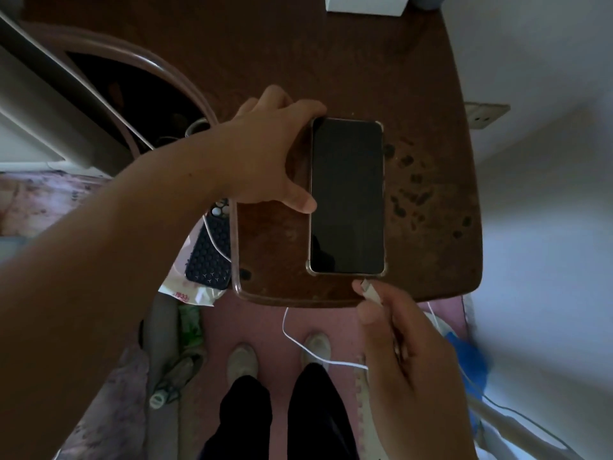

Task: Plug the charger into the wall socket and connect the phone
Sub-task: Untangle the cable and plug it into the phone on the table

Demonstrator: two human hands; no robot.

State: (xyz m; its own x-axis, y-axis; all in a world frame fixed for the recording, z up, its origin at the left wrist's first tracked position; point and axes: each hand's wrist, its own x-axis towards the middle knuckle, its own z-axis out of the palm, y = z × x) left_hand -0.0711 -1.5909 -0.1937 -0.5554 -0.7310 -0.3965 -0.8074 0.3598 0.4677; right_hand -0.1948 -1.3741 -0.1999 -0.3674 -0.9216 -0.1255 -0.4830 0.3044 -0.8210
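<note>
A phone (347, 197) with a dark screen and a clear case lies face up on the brown wooden table (428, 200). My left hand (268, 154) grips its top corner and left edge, thumb on the side. My right hand (401, 346) pinches the white cable plug (367, 286), whose tip sits at the phone's bottom edge; whether it is inserted I cannot tell. The white cable (298, 343) loops down below the table's edge. A wall socket (485, 115) shows on the white wall at the right, with nothing plugged in that I can see.
A white box (366, 3) stands at the table's far edge. A dark dotted case (210, 257) and plastic bag (185, 290) lie to the table's left. A curved chair back (139, 61) is at upper left. My feet stand on pink flooring (258, 320).
</note>
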